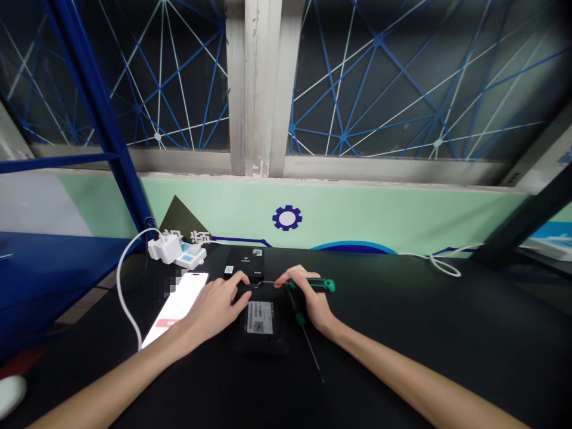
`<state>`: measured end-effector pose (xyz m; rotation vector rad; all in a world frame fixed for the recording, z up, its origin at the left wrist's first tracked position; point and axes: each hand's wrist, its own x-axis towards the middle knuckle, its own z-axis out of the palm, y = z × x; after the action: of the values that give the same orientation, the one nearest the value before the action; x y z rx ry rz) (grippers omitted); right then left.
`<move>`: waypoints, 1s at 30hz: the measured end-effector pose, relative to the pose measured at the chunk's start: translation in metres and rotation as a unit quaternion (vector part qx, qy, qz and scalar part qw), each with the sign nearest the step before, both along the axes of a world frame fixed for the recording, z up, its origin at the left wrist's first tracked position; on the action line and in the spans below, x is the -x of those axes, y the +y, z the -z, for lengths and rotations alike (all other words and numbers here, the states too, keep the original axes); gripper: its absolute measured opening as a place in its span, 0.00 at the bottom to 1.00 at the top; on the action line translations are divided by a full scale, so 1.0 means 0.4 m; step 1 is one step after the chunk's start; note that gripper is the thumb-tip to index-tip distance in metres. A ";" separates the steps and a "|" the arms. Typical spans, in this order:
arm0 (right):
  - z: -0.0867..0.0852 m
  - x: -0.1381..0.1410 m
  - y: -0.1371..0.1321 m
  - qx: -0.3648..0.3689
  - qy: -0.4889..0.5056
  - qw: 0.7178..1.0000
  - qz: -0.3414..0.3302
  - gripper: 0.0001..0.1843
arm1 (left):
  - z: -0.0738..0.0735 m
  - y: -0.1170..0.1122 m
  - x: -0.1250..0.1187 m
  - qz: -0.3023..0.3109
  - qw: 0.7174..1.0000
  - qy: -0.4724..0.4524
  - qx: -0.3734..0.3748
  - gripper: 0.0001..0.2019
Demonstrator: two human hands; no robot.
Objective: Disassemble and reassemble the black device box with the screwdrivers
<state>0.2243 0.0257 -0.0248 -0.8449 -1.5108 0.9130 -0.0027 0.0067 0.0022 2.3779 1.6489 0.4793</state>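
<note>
My right hand (310,298) is closed around a screwdriver with a green and black handle (322,285); its thin shaft points left toward my other hand. A second green and black screwdriver (308,342) slants down to the right below that hand; whether it is also gripped I cannot tell. My left hand (220,302) has its thumb and index finger apart, close to the screwdriver tip. Between the hands lies a flat black device (268,344) with a white printed label facing up. The screwdriver tip is just beyond its far edge.
A small black box (245,263) stands behind the device. Left of my left hand lies a phone (176,307) with a bright screen. A white charger (165,247) and power strip (191,256) sit farther back. A white cable (440,265) trails at the wall, and a white mouse (11,394) is lower left.
</note>
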 end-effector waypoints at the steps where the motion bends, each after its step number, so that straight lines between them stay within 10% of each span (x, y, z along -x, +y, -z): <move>1: 0.000 -0.001 0.001 0.000 -0.004 1.000 -0.005 0.25 | 0.000 0.000 0.001 0.003 1.000 -0.003 -0.001 0.12; 30: -0.016 0.005 -0.002 -0.032 -0.030 0.998 -0.042 0.17 | 0.018 0.017 0.003 0.015 0.998 -0.055 -0.032 0.08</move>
<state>0.2223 0.0251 -0.0183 -0.7733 -1.6292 0.9010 -0.0040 0.0137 -0.0049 2.3708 1.5716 0.6532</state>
